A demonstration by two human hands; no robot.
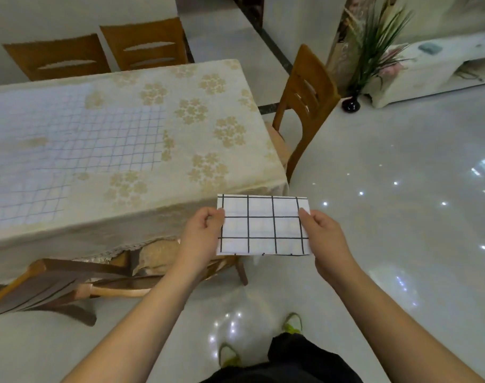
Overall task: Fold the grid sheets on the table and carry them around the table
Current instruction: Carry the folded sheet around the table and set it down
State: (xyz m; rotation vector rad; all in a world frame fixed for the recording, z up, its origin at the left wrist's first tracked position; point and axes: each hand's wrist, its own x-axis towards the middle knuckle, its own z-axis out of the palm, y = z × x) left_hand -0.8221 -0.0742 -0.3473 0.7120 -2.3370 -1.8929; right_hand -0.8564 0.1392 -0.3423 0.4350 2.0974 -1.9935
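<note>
A folded white grid sheet with black lines is held flat in the air, just off the table's near right corner. My left hand pinches its left edge and my right hand pinches its right edge. Larger unfolded grid sheets lie spread flat over the left and middle of the table, which is covered by a cream flowered cloth.
Wooden chairs stand around the table: two at the far side, one at the right end, one tucked in at the near edge. A potted plant in a black vase and a white cabinet stand far right. Glossy floor lies to the right.
</note>
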